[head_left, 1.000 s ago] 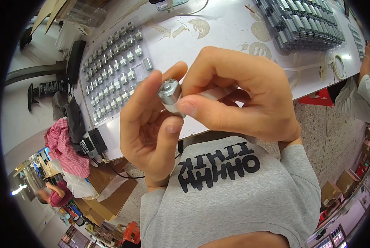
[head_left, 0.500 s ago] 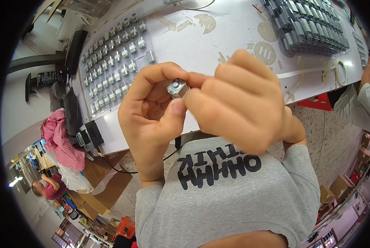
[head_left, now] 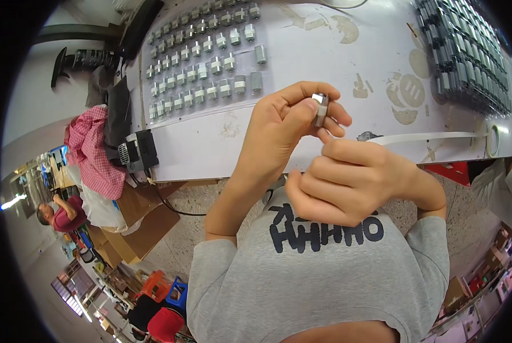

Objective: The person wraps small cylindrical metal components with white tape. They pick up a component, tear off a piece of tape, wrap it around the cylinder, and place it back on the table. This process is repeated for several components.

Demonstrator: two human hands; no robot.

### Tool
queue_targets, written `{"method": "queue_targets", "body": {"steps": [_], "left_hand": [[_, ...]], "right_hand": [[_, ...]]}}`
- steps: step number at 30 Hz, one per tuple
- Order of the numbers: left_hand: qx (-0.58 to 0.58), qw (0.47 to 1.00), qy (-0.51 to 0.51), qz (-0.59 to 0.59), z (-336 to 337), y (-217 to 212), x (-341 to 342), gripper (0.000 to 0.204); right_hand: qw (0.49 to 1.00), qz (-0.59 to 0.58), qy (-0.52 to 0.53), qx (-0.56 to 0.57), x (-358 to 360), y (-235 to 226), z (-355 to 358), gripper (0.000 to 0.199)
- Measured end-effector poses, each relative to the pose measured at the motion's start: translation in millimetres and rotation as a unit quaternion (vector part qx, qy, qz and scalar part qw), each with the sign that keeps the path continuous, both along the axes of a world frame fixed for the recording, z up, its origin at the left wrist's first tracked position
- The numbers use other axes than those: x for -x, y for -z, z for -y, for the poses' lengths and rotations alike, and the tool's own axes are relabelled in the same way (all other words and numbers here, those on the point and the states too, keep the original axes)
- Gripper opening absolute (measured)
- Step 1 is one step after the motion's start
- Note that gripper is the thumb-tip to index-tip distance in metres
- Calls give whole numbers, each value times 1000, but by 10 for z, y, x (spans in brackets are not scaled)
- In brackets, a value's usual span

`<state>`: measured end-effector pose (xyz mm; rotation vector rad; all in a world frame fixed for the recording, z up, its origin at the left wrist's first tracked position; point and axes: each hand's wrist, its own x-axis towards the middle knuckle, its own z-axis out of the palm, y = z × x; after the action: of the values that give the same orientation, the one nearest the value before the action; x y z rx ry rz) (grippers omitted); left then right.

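My left hand [head_left: 281, 123] pinches a small silver metal fitting [head_left: 320, 108] between thumb and fingertips, held up over the near edge of the white worktable [head_left: 301, 57]. Just below it, my right hand [head_left: 347, 180] is loosely curled, with its index fingertip touching the underside of the fitting. Several rows of similar silver fittings [head_left: 201, 60] stand on a clear sheet at the table's left. A dark tray of packed grey parts [head_left: 464, 54] lies at the far right.
A roll of white tape [head_left: 493, 140] trails a strip along the table's front edge. A small black fan [head_left: 133, 151] and a red checked cloth [head_left: 96, 151] sit at the left end. Another person's sleeve [head_left: 504, 188] shows at right; a seated person [head_left: 58, 211] is far left.
My right hand let go of the fitting and dropped lower, leaving one fingertip on it. My left hand carried the fitting up and forward over the table edge.
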<state>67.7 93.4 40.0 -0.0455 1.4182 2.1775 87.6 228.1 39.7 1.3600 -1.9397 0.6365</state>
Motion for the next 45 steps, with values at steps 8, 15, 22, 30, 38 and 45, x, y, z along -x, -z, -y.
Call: {"method": "queue_targets", "body": {"steps": [8, 15, 22, 30, 38, 45], "left_hand": [[446, 788, -105, -410, 556, 376, 216, 30], [613, 698, -71, -364, 600, 273, 426, 24], [637, 605, -60, -473, 508, 458, 593, 24], [664, 571, -37, -481, 510, 476, 626, 16], [626, 551, -19, -552, 612, 405, 524, 15], [627, 584, -48, -513, 614, 318, 615, 14]], "right_hand": [[963, 193, 79, 173, 46, 25, -266, 18], [947, 245, 80, 189, 60, 1, -288, 19], [926, 302, 77, 214, 42, 9, -346, 17], [923, 317, 65, 209, 94, -9, -359, 18], [911, 339, 62, 227, 128, -46, -409, 16], [871, 401, 75, 275, 64, -40, -428, 15]]}}
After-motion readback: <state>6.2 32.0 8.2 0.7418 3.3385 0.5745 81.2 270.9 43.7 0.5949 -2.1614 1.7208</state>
